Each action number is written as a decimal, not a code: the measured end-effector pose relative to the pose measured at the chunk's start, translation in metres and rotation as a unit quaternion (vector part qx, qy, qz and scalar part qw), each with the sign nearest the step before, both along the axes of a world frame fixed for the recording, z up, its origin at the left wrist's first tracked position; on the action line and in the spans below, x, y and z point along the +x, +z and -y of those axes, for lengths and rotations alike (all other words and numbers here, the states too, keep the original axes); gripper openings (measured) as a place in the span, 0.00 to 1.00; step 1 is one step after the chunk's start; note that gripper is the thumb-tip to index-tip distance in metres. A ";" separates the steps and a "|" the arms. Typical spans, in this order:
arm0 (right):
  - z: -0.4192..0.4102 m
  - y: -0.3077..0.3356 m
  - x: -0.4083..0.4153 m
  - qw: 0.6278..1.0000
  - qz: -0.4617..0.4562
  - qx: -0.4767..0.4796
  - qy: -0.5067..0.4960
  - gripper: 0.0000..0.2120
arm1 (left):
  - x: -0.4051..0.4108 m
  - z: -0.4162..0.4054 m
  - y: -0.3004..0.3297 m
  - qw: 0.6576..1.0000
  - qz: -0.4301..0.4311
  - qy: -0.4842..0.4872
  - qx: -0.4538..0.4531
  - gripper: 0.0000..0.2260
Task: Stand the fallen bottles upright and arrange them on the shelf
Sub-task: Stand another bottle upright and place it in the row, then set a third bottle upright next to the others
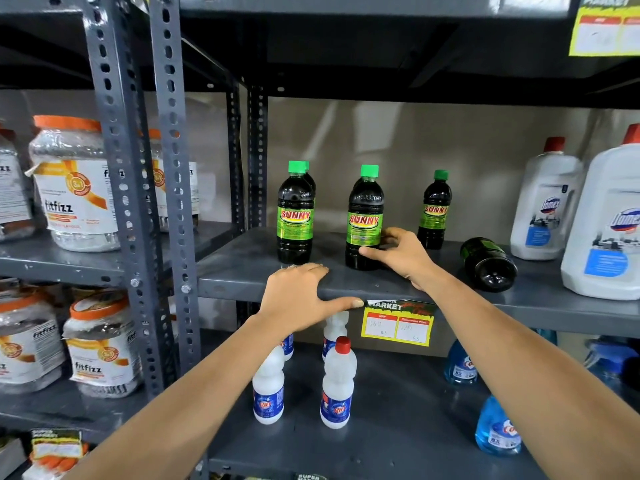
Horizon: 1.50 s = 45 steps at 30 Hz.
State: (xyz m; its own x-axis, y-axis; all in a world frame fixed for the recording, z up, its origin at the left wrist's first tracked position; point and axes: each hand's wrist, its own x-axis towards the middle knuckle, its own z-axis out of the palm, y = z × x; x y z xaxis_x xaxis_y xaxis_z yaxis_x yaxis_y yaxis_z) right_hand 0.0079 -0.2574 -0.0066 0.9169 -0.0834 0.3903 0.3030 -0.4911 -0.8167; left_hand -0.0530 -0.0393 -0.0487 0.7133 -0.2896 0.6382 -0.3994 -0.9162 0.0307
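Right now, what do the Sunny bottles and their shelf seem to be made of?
Sunny bottles: probably clear glossy plastic holding dark liquid; highlights glint on the shoulders, caps are green plastic. Shelf: apparently grey painted metal, with a folded front edge and bolted perforated uprights.

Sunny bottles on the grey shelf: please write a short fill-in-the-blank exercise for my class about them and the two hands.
1. The caps on the upright Sunny bottles are ___.
2. The fallen bottle lies to the ___ of the upright ones.
3. The right hand touches a bottle; the left hand rests on the shelf ___.

Answers: green; right; edge
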 end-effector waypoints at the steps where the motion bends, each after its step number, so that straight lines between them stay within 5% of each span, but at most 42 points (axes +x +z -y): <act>1: 0.000 0.000 0.000 1.000 -0.003 -0.003 0.001 0.29 | 0.000 0.001 0.003 1.000 -0.025 0.000 -0.015 0.46; 4: -0.001 0.004 -0.009 0.998 0.034 0.049 -0.021 0.28 | -0.004 0.011 0.006 0.998 -0.056 -0.023 -0.019 0.48; 7: 0.011 0.015 -0.021 0.958 0.183 0.089 -0.204 0.22 | -0.019 0.028 0.007 0.996 -0.051 -0.073 0.005 0.47; 9: 0.032 0.025 -0.024 0.915 0.241 0.035 -0.323 0.25 | -0.026 0.045 0.007 0.992 -0.050 -0.110 0.040 0.48; 12: 0.076 0.039 -0.026 0.882 0.174 -0.133 -0.418 0.27 | -0.025 0.074 0.010 0.982 -0.070 -0.153 0.091 0.48; 15: 0.113 0.047 -0.037 0.878 0.029 -0.233 -0.417 0.34 | -0.016 0.093 0.014 0.972 -0.096 -0.176 0.124 0.47; 19: 0.138 0.046 -0.048 0.915 -0.172 -0.142 -0.336 0.46 | -0.005 0.103 0.020 0.967 -0.115 -0.180 0.140 0.42; 23: 0.144 0.046 -0.048 0.931 -0.267 -0.031 -0.248 0.35 | 0.000 0.106 0.025 0.965 -0.135 -0.179 0.137 0.35; 26: 0.143 0.044 -0.042 0.944 -0.203 -0.002 -0.260 0.28 | -0.001 0.107 0.026 0.964 -0.147 -0.180 0.132 0.34; 28: 0.136 0.041 -0.038 0.949 -0.143 0.023 -0.278 0.35 | -0.001 0.108 0.025 0.964 -0.152 -0.179 0.128 0.34; 32: 0.112 0.033 -0.033 0.934 -0.026 -0.052 -0.354 0.35 | -0.003 0.108 0.023 0.965 -0.148 -0.181 0.120 0.34; 37: 0.099 0.017 -0.032 0.940 0.123 -0.056 -0.313 0.30 | -0.004 0.106 0.021 0.967 -0.144 -0.185 0.102 0.33; 45: 0.104 0.008 -0.034 0.970 0.126 0.018 -0.208 0.35 | 0.000 0.107 0.015 0.972 -0.102 -0.172 0.122 0.35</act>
